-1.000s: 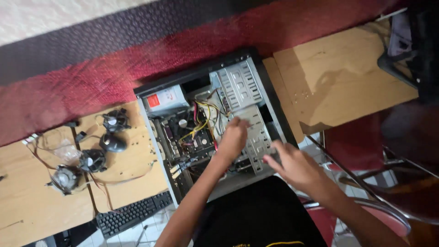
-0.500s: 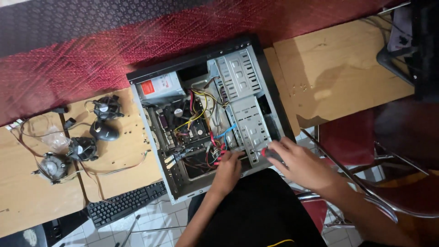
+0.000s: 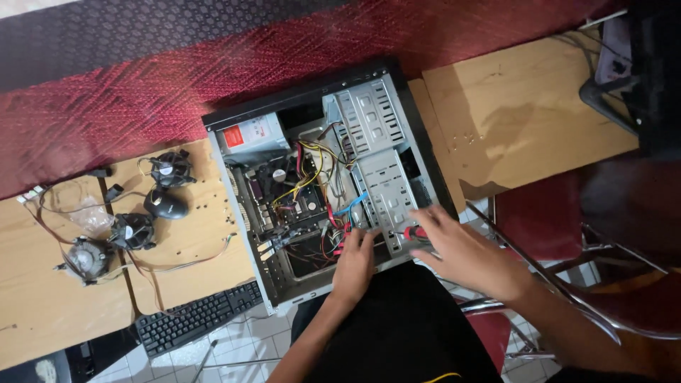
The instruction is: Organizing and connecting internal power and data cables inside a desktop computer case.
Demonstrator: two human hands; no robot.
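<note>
Fingers (image 3: 365,240) of left hand (image 3: 355,266) among cables (image 3: 333,237) — right hand (image 3: 464,252) gripping screwdriver (image 3: 413,232)

One open computer case (image 3: 333,177) lies at the centre, with one grey power supply (image 3: 252,135) inside it at its 10 o'clock corner and one metal drive cage (image 3: 376,156) at its 2 o'clock side. Two hands are in view: the left hand (image 3: 353,264) at the case's 6 o'clock edge and the right hand (image 3: 464,252) at 4 o'clock, with one red-handled tool (image 3: 413,232) by the right fingers. Three cooling fans (image 3: 170,169) (image 3: 133,230) (image 3: 86,259) and one black mouse (image 3: 165,204) lie at 9 o'clock. One black keyboard (image 3: 198,318) sits at 7 o'clock. Three wooden surface panels (image 3: 525,113) are visible. One red chair (image 3: 567,234) stands at 4 o'clock.
</note>
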